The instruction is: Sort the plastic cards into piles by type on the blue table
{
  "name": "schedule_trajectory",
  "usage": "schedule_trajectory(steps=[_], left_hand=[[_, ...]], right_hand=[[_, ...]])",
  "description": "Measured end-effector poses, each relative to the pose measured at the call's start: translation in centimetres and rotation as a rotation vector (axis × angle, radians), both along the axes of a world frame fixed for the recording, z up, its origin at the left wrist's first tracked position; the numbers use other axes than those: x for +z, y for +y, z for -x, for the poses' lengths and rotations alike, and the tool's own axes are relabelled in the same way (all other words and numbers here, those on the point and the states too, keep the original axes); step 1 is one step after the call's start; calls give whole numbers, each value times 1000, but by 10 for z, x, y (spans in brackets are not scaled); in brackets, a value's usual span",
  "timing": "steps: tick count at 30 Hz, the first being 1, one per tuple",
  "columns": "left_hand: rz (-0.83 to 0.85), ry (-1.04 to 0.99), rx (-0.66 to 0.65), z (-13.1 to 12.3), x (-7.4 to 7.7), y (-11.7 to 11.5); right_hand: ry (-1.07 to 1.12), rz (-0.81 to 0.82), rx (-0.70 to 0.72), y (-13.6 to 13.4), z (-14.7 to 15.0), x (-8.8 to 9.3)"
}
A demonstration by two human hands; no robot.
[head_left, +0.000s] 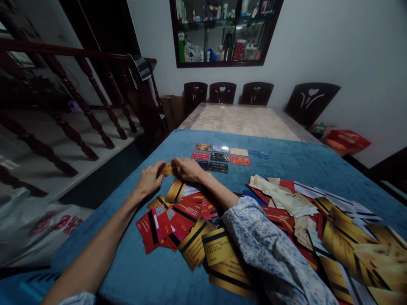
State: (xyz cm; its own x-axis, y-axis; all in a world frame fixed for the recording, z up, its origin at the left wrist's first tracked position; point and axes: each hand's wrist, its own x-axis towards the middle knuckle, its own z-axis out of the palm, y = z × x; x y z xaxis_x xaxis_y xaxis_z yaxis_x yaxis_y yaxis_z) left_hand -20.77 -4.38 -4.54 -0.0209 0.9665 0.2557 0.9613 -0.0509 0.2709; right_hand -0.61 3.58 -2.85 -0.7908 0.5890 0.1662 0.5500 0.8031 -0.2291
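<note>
Between my hands is a gold card [168, 169], pinched at its left end by my left hand [150, 178] and at its right end by my right hand [190, 170]. Just beyond my right hand, cards lie in neat rows on the blue cloth; among them are a blue card [258, 155], a red card [240, 160] and a black card [218, 167]. Nearer to me, under and between my forearms, spreads a loose heap of red cards [155, 224] and gold cards [219, 245], several with a dark stripe. My right forearm covers part of this heap.
A larger pile of mixed cards [349, 237] covers the table's right side. Blue cloth [152, 271] drapes the near table; the stone top [238, 116] shows beyond. Dark chairs [311, 99] stand around the far end. White plastic bags [47, 224] sit at lower left, beside a wooden railing [63, 84].
</note>
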Motion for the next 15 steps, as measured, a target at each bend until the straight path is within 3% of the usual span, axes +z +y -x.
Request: schedule_trajectory(steps=[9,15], left_hand=[[17,-148,-19,0,8,9],[42,-124,-87,-1,25,26]], right_hand=[[-34,-20,-42,-2,-1,8],[-48,-30,-107,-2,-6,23]])
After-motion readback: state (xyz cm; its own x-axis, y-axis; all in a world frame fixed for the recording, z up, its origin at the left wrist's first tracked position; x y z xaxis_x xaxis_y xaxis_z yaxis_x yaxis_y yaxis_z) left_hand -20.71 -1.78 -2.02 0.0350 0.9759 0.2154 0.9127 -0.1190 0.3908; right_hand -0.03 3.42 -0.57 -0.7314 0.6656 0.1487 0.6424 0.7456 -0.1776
